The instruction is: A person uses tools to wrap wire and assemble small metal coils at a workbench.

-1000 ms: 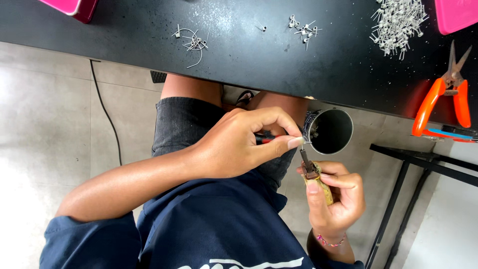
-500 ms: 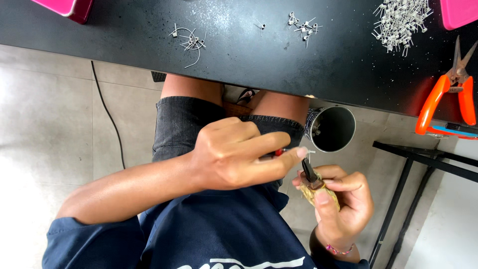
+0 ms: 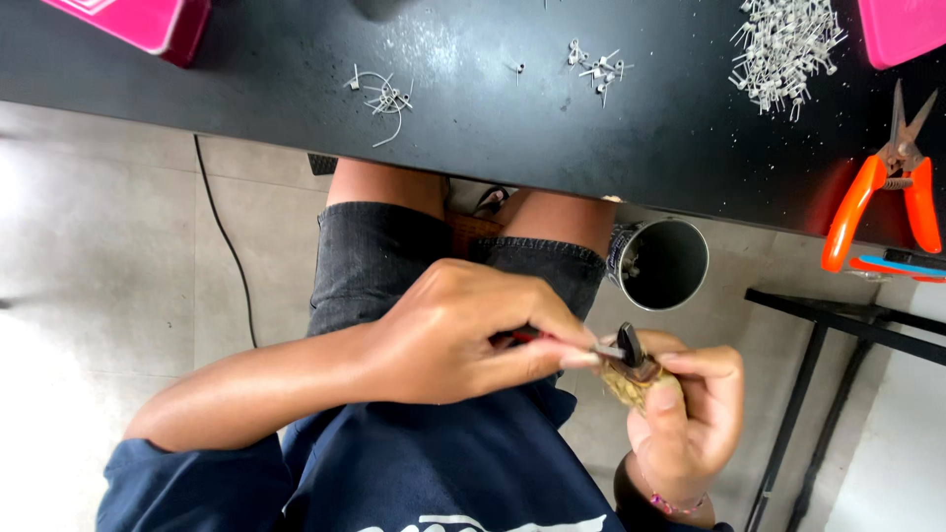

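Observation:
My left hand is closed around a thin red-handled tool, whose metal tip meets a small piece held by my right hand. That piece is brownish with a dark ring on top, pinched between thumb and fingers. Both hands hover over my lap, below the table edge. A round metal cup stands open just above them, beside my knee.
The black table carries a pile of small metal pins, loose bent wires, a few small parts, orange-handled cutters and two pink boxes. A black metal frame stands at the right and a cable lies on the floor.
Both hands have dropped lower and closer to my body, away from the metal cup. The tool tip stays against the small piece.

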